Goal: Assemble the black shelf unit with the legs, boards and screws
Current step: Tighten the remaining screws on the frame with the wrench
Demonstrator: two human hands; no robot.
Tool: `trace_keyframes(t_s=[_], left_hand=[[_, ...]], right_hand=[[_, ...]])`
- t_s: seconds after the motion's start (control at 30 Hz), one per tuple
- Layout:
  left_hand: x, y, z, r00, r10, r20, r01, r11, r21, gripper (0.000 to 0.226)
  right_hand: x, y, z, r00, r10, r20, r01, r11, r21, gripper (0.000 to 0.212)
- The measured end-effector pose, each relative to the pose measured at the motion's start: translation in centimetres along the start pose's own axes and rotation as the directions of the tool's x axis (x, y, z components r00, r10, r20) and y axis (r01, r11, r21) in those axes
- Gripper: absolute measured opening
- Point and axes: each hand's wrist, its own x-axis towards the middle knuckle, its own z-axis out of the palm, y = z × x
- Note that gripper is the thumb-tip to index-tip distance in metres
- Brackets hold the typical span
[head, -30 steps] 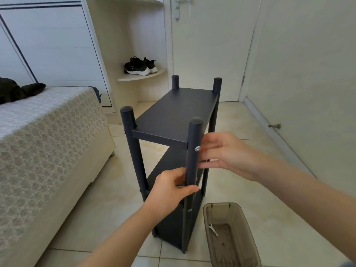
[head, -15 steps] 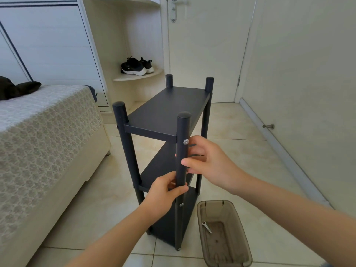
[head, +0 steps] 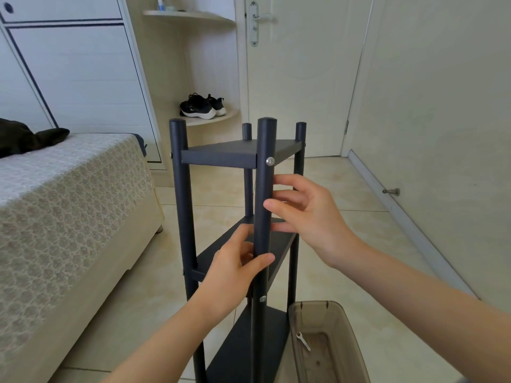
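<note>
The black shelf unit (head: 221,158) stands upright on the tiled floor, with three boards between four round legs. Silver screws (head: 270,161) show on the near right leg (head: 266,139) at the top board and lower down. My left hand (head: 229,275) grips this leg at the height of the middle board, thumb across its front. My right hand (head: 309,217) holds the same leg just above, thumb on the front and fingers spread along its right side, reaching behind it.
A translucent brown bin (head: 345,322) sits on the floor right of the unit with a small silver wrench (head: 303,341) inside. A bed (head: 69,203) fills the left side. Behind are a door (head: 298,78), a corner shelf with black shoes (head: 201,106), and a door stop (head: 391,191) on the right wall.
My view has dropped and come closer, so the unit is seen from its narrow end. Both hands stay on the near right leg; my right hand's fingers have spread wider.
</note>
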Motion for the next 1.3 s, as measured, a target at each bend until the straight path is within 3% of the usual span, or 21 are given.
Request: trace_keyframes(t_s=[0.33, 0.6, 0.8, 0.93, 1.07, 1.3], left_hand=[[0.3, 1.6, -0.8, 0.999, -0.012, -0.036, 0.011, 1.0, -0.024, 0.033], [1.1, 2.0, -1.2, 0.995, -0.03, -0.098, 0.031, 1.0, 0.002, 0.036], [1.4, 2.5, -1.1, 0.996, -0.027, -0.086, 0.039, 0.99, 0.133, 0.042], [1.4, 2.6, -0.7, 0.998, -0.041, -0.051, 0.048, 0.987, 0.151, 0.042], [1.4, 2.7, -0.4, 0.998, -0.035, -0.053, 0.043, 0.989, 0.145, 0.038], [1.6, 2.8, 0.0, 0.998, -0.026, -0.064, 0.036, 0.988, 0.153, 0.035]], right_hand=[[0.1, -0.3, 0.2, 0.998, -0.059, 0.013, 0.06, 0.995, -0.083, 0.051], [-0.2, 0.7, -1.4, 0.999, -0.018, 0.046, 0.023, 0.995, -0.102, 0.03], [0.0, 4.3, -4.1, 0.993, 0.121, -0.01, -0.119, 0.956, -0.27, 0.019], [-1.4, 9.6, -7.0, 0.926, 0.378, -0.017, -0.332, 0.788, -0.518, 0.016], [-3.8, 15.2, -9.0, 0.824, 0.567, -0.015, -0.373, 0.522, -0.767, 0.023], [-10.0, 24.2, -8.1, 0.65, 0.757, -0.064, -0.477, 0.341, -0.81, 0.022]])
